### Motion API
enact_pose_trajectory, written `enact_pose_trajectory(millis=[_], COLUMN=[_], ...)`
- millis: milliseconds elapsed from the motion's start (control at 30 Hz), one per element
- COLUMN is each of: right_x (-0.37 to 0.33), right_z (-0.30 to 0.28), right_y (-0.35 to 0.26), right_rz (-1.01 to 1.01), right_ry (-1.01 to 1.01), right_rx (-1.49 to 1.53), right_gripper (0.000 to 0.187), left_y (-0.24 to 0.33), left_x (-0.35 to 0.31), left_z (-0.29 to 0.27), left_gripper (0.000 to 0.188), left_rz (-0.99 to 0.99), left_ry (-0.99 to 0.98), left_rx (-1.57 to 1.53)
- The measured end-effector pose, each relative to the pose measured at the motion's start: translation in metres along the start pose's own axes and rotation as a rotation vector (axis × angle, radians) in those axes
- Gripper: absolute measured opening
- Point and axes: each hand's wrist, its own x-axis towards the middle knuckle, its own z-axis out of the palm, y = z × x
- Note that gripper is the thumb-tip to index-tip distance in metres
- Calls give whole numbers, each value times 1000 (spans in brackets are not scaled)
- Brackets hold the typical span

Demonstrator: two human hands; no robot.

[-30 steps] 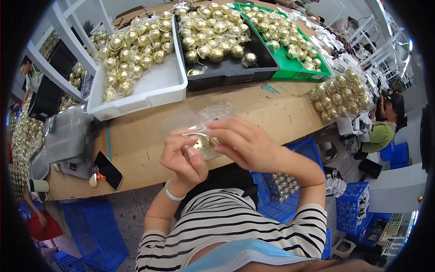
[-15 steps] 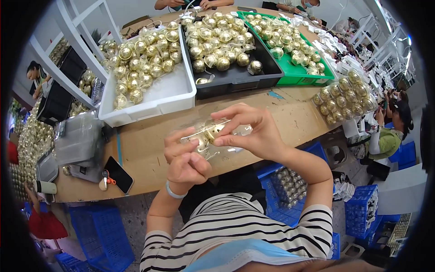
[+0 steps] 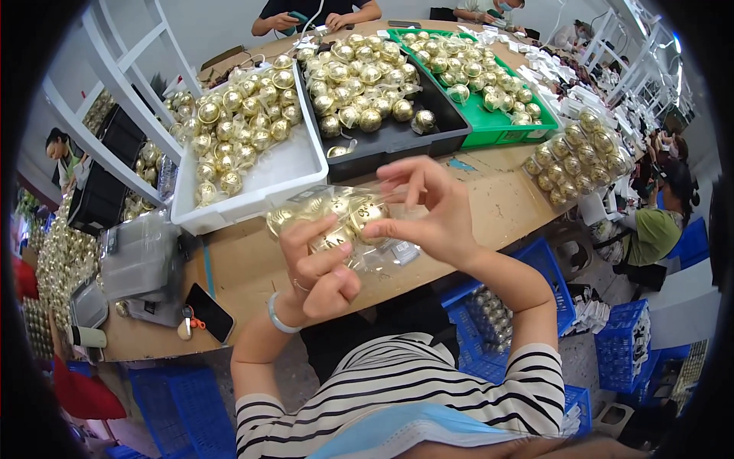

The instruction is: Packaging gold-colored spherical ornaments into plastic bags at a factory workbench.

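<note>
Over the near edge of the table, my left hand point(image 3: 317, 268) is closed on a clear plastic pack with several gold balls point(image 3: 336, 206) in it. Dark marks show on some balls. My right hand point(image 3: 437, 218) is at the pack's right side, with its thumb at a ball and its other fingers raised and apart. Whether the thumb touches the ball I cannot tell. Beyond the hands stand a white bin point(image 3: 256, 213), a black bin point(image 3: 397, 147) and a green bin point(image 3: 527, 136), each holding gold balls, many in clear wrapping.
Filled clear packs point(image 3: 573, 161) lie at the right. Left of me are empty-looking clear cases point(image 3: 141, 252), a black phone point(image 3: 212, 310) and an orange-handled tool point(image 3: 197, 323). A blue crate point(image 3: 554, 287) stands below the table edge. Across the table sits a person point(image 3: 317, 15).
My right fingers have opened and lifted off the ball they were pinching. The pack has tilted, so more gold balls show. My left hand still grips it.
</note>
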Motion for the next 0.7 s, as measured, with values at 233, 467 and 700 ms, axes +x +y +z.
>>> enact_pose_trajectory(millis=[233,467,700], right_x=[-2,-31,-46], right_z=[-22,-43,-82], right_y=[-10,3,-41], right_rz=[72,-50,-134], right_ry=[-479,-238,-98], right_rx=[-128,-417,-1064], right_gripper=[38,41,61], left_y=[6,9,27], left_x=[-2,3,51], left_z=[10,43,104], left_gripper=[24,13,34], left_rz=[-100,-301,-568], left_ry=[8,-92,-2], left_rx=[-258,-470,-696])
